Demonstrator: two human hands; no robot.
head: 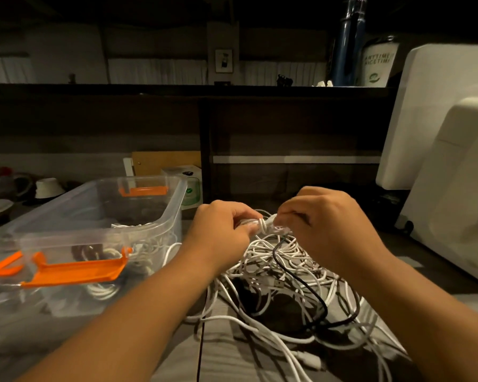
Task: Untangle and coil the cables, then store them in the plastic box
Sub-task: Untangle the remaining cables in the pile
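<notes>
A tangle of white cables (282, 274) with one black cable (309, 288) running through it lies on the grey table in front of me. Above the pile, my left hand (221, 224) grips a small coiled bundle of white cable (261, 225). My right hand (320, 213) pinches the loose end of that same white cable right beside the bundle. The clear plastic box (171, 205) with orange latches (78, 268) stands to the left, with a few coiled cables (102, 289) inside it.
A clear lid lies under the front left of the box. White appliances (436, 128) stand at the right edge. A dark shelf unit (287, 128) rises behind the cables, with a small white carton (189, 186) and dishes (47, 187) at the back left.
</notes>
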